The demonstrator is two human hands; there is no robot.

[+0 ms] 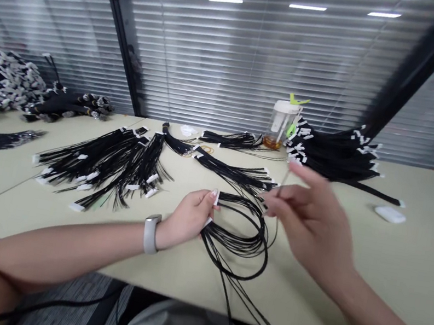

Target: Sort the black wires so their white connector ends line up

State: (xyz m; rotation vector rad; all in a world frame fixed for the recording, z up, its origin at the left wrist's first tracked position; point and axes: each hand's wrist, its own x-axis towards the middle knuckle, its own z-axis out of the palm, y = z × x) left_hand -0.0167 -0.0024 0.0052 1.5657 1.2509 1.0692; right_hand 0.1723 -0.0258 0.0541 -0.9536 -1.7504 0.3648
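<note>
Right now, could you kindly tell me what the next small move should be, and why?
I would probably bring the thin strand in towards the looped black cables, since the right hand pinches it off to their side while the left hand holds the loop by its white connectors.

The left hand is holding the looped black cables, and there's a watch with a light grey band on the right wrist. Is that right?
Not quite: the head view shows the watch on the left wrist, not the right. The left hand is holding the looped black cables.
</note>
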